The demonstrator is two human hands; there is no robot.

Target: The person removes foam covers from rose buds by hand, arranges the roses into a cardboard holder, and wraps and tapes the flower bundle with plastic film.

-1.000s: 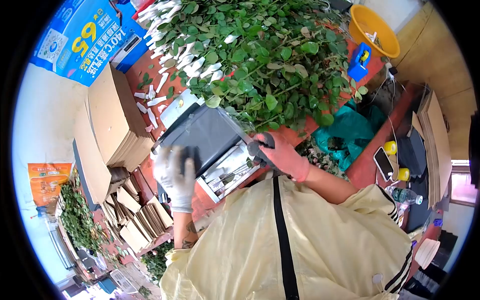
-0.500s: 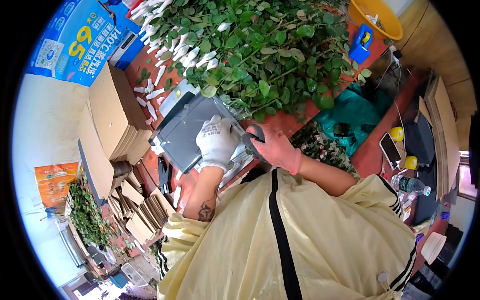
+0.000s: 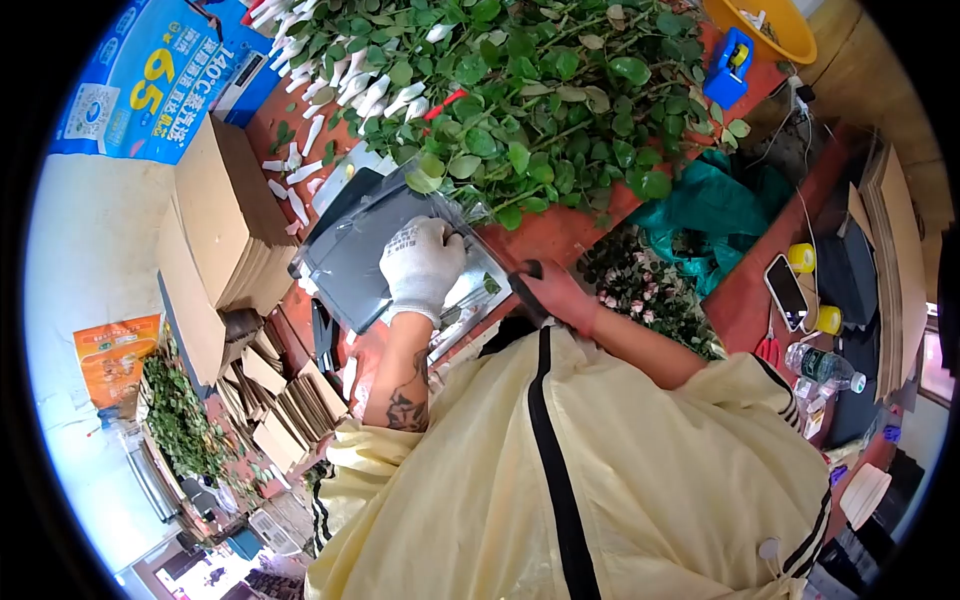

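Observation:
My left hand [image 3: 424,262], in a white knit glove, rests with curled fingers on a flat dark grey package [image 3: 352,262] covered in clear plastic. The fingertips are partly hidden, and the glove seems to grip the plastic near the package's right edge. To its right, my right hand [image 3: 560,296] in a red glove is closed around a dark, narrow piece [image 3: 527,292]; its kind does not show clearly. Between the hands lies a shiny clear plastic sheet [image 3: 478,283] with a green leaf on it. Just beyond the package, leafy rose stems [image 3: 540,130] are heaped, several with white sleeves [image 3: 372,95].
Cardboard sheets [image 3: 225,220] stand stacked at the left, beside a black stapler-like tool [image 3: 323,335]. A blue tape dispenser [image 3: 728,68] and a yellow basin [image 3: 790,35] are at the far right. Nearer right lie a phone [image 3: 786,292], red scissors [image 3: 768,345] and a bottle [image 3: 822,367].
My right hand has moved right and slightly down, away from my left hand, exposing more shiny plastic between them. My left hand has shifted slightly left. The whole view has tilted a little.

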